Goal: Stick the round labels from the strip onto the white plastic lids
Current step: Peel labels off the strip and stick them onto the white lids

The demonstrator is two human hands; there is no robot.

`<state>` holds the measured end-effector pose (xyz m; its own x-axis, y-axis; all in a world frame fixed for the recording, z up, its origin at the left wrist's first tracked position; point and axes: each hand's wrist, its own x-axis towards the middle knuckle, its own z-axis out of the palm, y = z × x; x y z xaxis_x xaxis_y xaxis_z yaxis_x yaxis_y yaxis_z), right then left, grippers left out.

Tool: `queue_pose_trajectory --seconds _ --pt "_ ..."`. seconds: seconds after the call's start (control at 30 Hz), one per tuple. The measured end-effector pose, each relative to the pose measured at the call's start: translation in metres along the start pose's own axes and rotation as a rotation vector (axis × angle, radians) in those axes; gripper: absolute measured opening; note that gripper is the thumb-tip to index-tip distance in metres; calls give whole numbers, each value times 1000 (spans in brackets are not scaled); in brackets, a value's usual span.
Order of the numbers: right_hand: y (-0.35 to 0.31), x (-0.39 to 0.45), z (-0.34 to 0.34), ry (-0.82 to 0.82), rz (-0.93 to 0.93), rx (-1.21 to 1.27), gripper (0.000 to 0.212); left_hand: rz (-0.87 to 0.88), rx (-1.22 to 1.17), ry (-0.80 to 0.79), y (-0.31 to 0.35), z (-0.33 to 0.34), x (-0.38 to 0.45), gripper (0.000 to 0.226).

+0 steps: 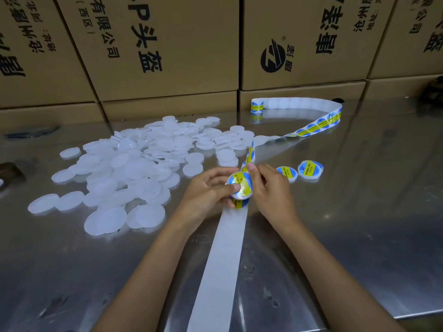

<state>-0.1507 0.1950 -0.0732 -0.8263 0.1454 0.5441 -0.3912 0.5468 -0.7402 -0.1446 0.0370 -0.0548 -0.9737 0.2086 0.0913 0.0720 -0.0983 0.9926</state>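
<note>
Big heap of plain white lids (pixel 134 164) on the desk's (pixel 359 212) left half, then mid-desk the left hand (pixel 208 190) curls round a lid (pixel 239 188), thumb pressing its blue-yellow label. Right hand (pixel 271 188) pinches the label strip (pixel 225 259), which runs lengthwise from the near edge up under the hands and curves to the far right. Two labelled lids (pixel 299 171) sit just right of that.

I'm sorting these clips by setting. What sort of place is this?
Probably a packing or labelling bench in a small factory or warehouse: printed cardboard cartons stacked behind a steel table, a heap of unlabelled white plastic lids, and a long label strip being worked through by hand.
</note>
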Motion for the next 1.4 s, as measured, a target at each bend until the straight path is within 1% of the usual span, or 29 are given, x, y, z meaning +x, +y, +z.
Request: queue_pose_trajectory --seconds 0.1,0.13,0.23,0.3,0.37,0.47,0.53,0.6,0.7,0.77,0.83,0.9,0.97,1.03,1.13,1.2,1.27,1.33,1.4 --pt "0 -1 1 -81 33 92 45 26 -49 122 0 0 0 28" --pt "0 -2 1 -134 23 76 44 32 -87 152 1 -1 0 27" --pt "0 -5 1 -241 -62 -107 41 56 -142 217 2 -4 1 22" --pt "0 -5 0 -242 -101 -153 39 61 -144 236 1 -4 1 20" --pt "1 -5 0 -222 -91 -149 43 53 -129 235 1 -3 1 20" --pt "3 -6 1 -184 -79 -155 45 25 -111 221 1 -4 2 23" --pt "3 -5 1 -168 -46 -152 44 7 -92 193 2 -4 2 22" --pt "4 -4 0 -134 -12 -140 43 -7 -92 118 1 -2 1 20" --pt "4 -3 0 -78 7 -141 45 -20 -92 -40 0 -1 0 36" --pt "4 -3 1 -86 22 -136 44 -9 -67 -57 0 -1 0 36" --pt "5 -3 2 -109 56 -90 48 -7 -65 19 1 0 -1 31" --pt "5 -3 2 -149 73 -57 60 -7 -74 129 1 1 -1 23" --pt "2 -4 4 -204 60 -58 66 5 -58 227 1 0 0 16" --pt "0 -7 4 -253 50 -49 67 17 -33 296 1 1 0 16" --pt "-2 -7 3 -294 68 -57 68 29 -36 334 1 3 0 19" --pt "-2 -6 3 -302 93 -35 63 32 -41 312 1 3 0 18" --pt "-1 -4 3 -289 126 18 56 29 -68 224 0 3 1 17" --pt "0 -2 2 -278 143 4 52 31 -81 124 -1 3 1 24" --pt "1 -1 1 -285 155 -30 51 41 -25 40 -3 3 0 37"
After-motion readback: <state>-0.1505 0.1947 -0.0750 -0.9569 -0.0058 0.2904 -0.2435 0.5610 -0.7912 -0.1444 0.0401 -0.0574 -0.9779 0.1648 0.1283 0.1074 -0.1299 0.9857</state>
